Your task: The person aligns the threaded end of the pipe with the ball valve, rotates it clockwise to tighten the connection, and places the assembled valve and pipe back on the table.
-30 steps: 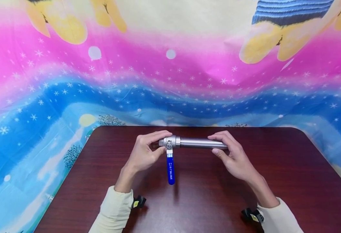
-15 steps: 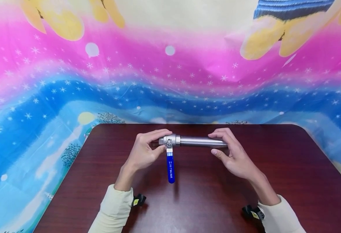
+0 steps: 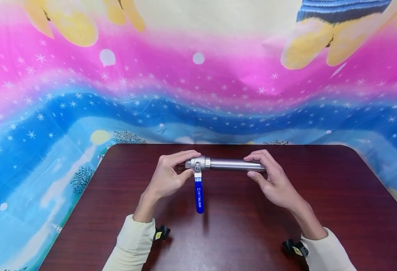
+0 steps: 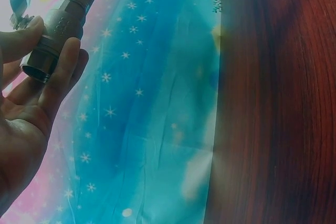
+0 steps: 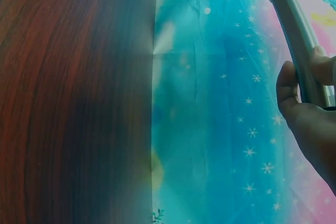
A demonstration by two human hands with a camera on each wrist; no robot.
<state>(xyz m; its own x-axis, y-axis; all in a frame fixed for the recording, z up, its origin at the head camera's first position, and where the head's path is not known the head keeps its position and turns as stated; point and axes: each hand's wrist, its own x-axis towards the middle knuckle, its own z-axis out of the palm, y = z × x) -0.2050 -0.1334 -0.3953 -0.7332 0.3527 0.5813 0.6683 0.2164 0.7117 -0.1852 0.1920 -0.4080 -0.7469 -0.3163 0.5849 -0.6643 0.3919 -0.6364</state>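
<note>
A steel ball valve (image 3: pixel 198 163) with a blue lever handle (image 3: pixel 199 195) is joined to a steel pipe (image 3: pixel 232 164). Both stay level above the table, the handle pointing toward the body. My left hand (image 3: pixel 168 175) grips the valve's left end between thumb and fingers; its open bore (image 4: pixel 37 71) faces the left wrist camera. On the pipe's far right end, my right hand (image 3: pixel 273 182) has its thumb below and fingers above. In the right wrist view the pipe (image 5: pixel 296 35) runs up from that hand to the valve. The pipe's right tip is partly hidden by the hand.
A dark reddish-brown wooden table (image 3: pixel 218 241) lies under the hands. Behind it hangs a printed cloth (image 3: pixel 171 86) in pink and blue with snowflakes, reaching down around the table's edges. Black wrist cameras (image 3: pixel 161 233) stick out from the pale sleeves (image 3: pixel 132 241).
The head view has tilted slightly, so the table sits a little higher in the picture. Both hands keep their hold on the valve and pipe, almost still.
</note>
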